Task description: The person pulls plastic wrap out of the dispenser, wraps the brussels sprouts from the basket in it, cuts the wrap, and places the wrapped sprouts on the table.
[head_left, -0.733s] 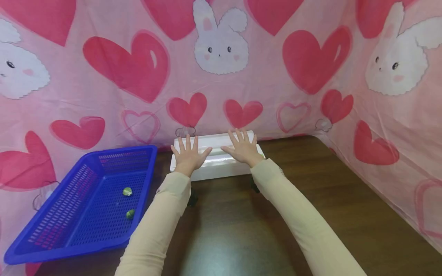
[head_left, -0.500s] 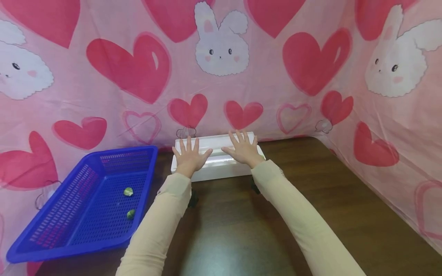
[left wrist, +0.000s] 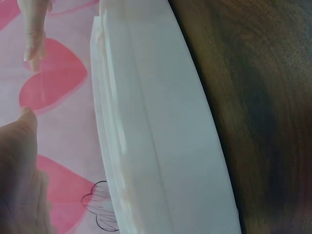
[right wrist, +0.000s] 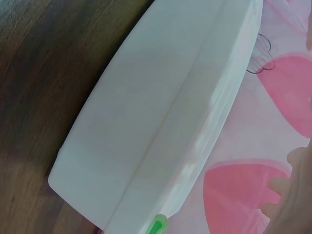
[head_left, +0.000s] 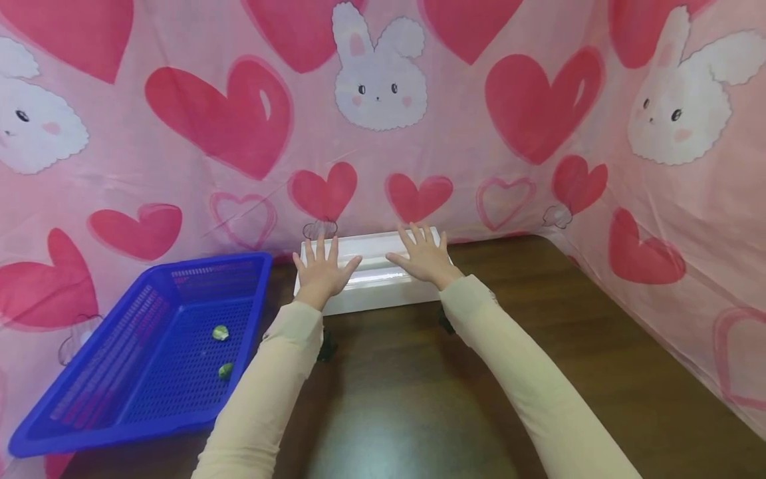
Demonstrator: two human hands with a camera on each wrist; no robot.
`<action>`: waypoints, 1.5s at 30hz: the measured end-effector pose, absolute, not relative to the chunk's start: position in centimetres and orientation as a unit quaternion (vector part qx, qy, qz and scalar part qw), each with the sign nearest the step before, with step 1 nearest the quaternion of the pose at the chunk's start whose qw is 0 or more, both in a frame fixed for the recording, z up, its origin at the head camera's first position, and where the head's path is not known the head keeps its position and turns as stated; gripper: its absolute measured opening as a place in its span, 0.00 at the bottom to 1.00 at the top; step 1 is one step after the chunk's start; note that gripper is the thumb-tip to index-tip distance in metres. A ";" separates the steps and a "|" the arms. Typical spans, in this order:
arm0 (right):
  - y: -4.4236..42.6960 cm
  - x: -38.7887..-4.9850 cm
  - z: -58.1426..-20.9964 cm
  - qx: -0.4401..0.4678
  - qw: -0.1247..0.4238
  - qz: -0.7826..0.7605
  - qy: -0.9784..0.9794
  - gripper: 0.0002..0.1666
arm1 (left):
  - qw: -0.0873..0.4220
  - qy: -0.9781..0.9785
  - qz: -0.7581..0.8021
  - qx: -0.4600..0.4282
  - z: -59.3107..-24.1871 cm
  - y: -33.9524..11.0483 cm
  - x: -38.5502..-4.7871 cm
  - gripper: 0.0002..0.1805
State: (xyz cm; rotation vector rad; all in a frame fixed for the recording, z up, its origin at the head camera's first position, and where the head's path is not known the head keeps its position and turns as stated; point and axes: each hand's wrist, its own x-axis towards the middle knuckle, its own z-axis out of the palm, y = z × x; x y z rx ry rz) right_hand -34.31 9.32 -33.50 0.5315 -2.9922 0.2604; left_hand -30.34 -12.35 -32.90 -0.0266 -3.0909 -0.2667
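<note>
In the head view both hands are held up with fingers spread, in front of a long white box [head_left: 383, 299] at the back of the table. The left hand [head_left: 323, 271] overlaps the box's left part, and the right hand [head_left: 426, 258] its right part; neither holds anything. Seen from the left wrist, the left hand [left wrist: 19, 175] stands apart from the white box [left wrist: 165, 117]. From the right wrist, the right hand [right wrist: 292, 195] is likewise apart from the box [right wrist: 136, 112], which has a small green piece [right wrist: 157, 225] at its end.
A blue perforated basket [head_left: 257, 319] stands at the left, with two small green items [head_left: 221, 332] inside. Dark objects, partly hidden, are near the left cuff [head_left: 326, 347] and right cuff [head_left: 445, 322]. Patterned pink cloth [head_left: 455, 146] hangs behind the brown table [head_left: 383, 399].
The left hand has shifted slightly left, away from the right hand. The head view has moved a little; the basket and white box stay in place.
</note>
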 end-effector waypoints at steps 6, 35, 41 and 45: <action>9.7 -34.3 -33.3 0.176 0.050 0.082 -0.980 0.46 | 0.044 -0.995 -0.085 -0.010 -33.0 -12.5 -30.5 0.44; 12.3 -34.1 -34.1 0.175 0.042 0.107 -0.978 0.46 | 0.070 -0.990 -0.121 -0.011 -34.9 -14.1 -30.2 0.43; 12.9 -34.0 -34.5 0.173 0.040 0.114 -0.978 0.45 | 0.071 -0.989 -0.126 -0.008 -35.7 -14.9 -29.9 0.42; 13.3 -33.9 -34.6 0.175 0.045 0.104 -0.978 0.45 | 0.089 -0.988 -0.128 -0.012 -36.1 -15.3 -29.9 0.42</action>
